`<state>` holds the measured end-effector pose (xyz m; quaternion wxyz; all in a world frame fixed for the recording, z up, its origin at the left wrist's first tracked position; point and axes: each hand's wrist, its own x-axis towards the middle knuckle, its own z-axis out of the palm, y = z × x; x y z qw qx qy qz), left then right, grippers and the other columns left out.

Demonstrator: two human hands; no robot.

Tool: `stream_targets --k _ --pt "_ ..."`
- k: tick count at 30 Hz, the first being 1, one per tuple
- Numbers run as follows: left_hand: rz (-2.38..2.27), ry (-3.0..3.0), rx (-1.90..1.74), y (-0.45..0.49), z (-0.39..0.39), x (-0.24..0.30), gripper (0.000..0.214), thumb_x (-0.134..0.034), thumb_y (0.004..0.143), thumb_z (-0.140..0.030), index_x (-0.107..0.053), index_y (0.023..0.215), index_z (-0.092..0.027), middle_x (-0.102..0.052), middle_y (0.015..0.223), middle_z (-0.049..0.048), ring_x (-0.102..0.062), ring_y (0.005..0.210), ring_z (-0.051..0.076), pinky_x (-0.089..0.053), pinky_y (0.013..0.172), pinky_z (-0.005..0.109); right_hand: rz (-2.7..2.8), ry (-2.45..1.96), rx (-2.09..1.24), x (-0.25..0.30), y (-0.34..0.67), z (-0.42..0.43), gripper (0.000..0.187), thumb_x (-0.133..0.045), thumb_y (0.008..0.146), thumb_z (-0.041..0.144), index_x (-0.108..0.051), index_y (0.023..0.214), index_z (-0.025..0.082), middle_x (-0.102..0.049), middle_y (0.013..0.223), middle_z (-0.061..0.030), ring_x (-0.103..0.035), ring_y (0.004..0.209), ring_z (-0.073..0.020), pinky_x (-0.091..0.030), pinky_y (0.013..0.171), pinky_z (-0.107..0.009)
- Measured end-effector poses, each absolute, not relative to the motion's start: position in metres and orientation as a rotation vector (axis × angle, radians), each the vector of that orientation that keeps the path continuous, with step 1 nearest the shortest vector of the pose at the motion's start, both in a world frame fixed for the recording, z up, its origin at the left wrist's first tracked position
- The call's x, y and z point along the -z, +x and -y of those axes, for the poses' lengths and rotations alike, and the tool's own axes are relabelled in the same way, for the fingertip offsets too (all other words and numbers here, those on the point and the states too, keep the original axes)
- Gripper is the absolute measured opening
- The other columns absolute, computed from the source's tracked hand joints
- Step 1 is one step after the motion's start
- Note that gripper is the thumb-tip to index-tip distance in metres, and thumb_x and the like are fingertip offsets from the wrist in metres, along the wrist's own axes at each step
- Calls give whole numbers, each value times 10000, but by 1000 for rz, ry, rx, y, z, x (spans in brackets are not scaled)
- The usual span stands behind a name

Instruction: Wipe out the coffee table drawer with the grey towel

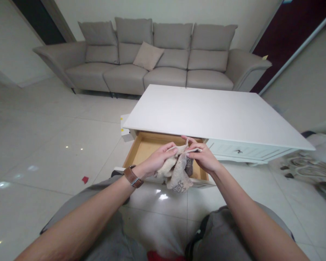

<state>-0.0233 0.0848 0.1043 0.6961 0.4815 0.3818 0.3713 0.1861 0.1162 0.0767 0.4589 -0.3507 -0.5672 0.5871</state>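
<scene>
A beige patterned cloth hangs bunched between both my hands, above the front edge of an open wooden drawer. My left hand, with a brown watch strap on its wrist, is closed on the cloth's left part. My right hand pinches the cloth's top edge on the right. The drawer is pulled out of a white coffee table and its visible floor looks bare.
A grey sofa with a loose cushion stands behind the table. A second drawer to the right is closed. Glossy white tile floor spreads to the left, with a small red scrap. A patterned rug lies at the right.
</scene>
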Motion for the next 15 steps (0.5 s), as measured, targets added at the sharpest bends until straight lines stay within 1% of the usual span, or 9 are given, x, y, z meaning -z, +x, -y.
stream_targets --k 2,4,6,8,10,13,15 --pt "-836 1107 -827 -25 -85 -106 418 -740 812 -544 -522 852 -190 -533 778 -46 -486 676 97 -389 643 207 1289 -838 -1630 -76 187 -115 254 -937 577 350 -732 661 226 -725 1022 -51 -648 941 -212 -492 870 -369" --pt "-824 1142 -846 -27 -85 -106 389 -717 837 -532 -533 862 -190 -530 773 -48 -475 667 95 -385 637 207 1226 -852 -1702 -77 187 -114 305 -950 541 357 -700 638 210 -690 790 -10 -613 739 -165 -485 734 -321" --pt "-819 1204 -854 -28 -86 -106 364 -696 855 -524 -557 869 -187 -542 784 -42 -486 684 103 -395 649 214 1222 -876 -1662 -78 187 -114 326 -950 539 361 -683 629 199 -641 701 16 -564 660 -136 -450 657 -286" --pt "-827 1304 -850 -28 -89 -103 348 -678 868 -516 -590 858 -179 -566 799 -28 -507 718 116 -413 677 227 1250 -901 -1546 -79 186 -114 308 -933 584 371 -687 642 196 -614 685 25 -532 637 -122 -423 626 -271" --pt "-850 1394 -883 -28 -92 -101 337 -657 883 -506 -620 842 -174 -591 804 -15 -528 750 131 -432 717 244 1297 -921 -1397 -78 186 -115 261 -899 656 381 -711 683 201 -610 696 25 -525 647 -123 -420 632 -271" --pt "-893 1471 -1007 -27 -96 -97 304 -630 905 -469 -668 869 -169 -648 844 9 -571 822 156 -454 802 275 1374 -927 -1225 -75 185 -115 184 -839 749 383 -755 774 220 -683 813 -7 -594 766 -160 -464 723 -298" --pt "-924 1503 -1058 -27 -98 -96 294 -606 922 -446 -693 908 -165 -681 881 27 -591 860 172 -460 834 293 1394 -939 -1156 -73 184 -114 152 -812 779 377 -767 813 236 -714 878 -22 -624 830 -181 -486 773 -318"
